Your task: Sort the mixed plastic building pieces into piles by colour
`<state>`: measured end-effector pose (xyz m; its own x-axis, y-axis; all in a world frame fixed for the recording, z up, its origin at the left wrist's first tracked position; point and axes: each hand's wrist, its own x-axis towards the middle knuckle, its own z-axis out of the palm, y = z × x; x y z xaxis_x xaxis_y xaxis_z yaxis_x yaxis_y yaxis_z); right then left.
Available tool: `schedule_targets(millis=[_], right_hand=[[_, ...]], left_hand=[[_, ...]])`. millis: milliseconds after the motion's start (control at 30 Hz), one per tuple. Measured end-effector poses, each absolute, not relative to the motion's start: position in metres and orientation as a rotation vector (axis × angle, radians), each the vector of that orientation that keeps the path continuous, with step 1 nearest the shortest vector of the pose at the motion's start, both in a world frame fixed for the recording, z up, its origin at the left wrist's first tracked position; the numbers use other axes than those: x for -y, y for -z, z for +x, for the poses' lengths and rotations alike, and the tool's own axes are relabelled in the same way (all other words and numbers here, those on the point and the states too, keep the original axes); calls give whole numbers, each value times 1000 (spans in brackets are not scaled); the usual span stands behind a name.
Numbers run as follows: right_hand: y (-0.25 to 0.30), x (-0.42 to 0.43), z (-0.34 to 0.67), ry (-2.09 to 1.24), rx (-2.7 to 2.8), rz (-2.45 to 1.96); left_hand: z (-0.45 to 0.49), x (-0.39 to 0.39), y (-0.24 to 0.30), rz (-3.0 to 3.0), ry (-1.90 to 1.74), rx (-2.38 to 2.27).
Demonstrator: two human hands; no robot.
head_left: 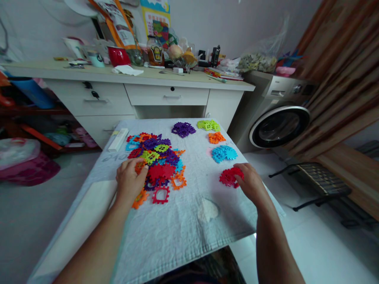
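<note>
A mixed pile of notched plastic building pieces (151, 157) in purple, red, orange, blue and lime lies on the left half of the cloth-covered table. My left hand (129, 175) is at its left edge, thumb and fingers apart, with an orange piece (139, 167) showing between them. At the right, my right hand (248, 180) has its thumb and fingers closed on red pieces (229, 177) on the cloth. Beyond it are separate groups: light blue pieces (224, 153), orange pieces (216, 137), lime pieces (209, 125) and purple pieces (183, 129).
A white narrow box (118, 139) lies at the table's far left corner. Behind stands a white drawer desk (189, 94) with a red pot (118, 56) and a jar (155, 51). A washing machine (275, 102) and a low stool (322, 181) are at the right.
</note>
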<state>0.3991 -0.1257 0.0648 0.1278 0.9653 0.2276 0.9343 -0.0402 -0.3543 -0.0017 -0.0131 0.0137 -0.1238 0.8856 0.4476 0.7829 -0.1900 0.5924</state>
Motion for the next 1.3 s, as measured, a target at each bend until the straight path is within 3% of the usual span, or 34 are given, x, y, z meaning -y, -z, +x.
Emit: schedule_targets(millis=[233,400,800,1300], right_hand=[[-91,91,290,-427,2256,-1649],[-78,78,246,-444,2421,-1561],[-40,72,249,-514,2260,-1459],[-24,62,244,-448,1972,-1700]], left_hand=[[-3,6,-2,1842,-1192,-1760],[-2,7,-3,1802,-1224,-1717],[-3,6,-1,1763,-1233,-1692],[-1,6,-3,1848,-1226,-1678]])
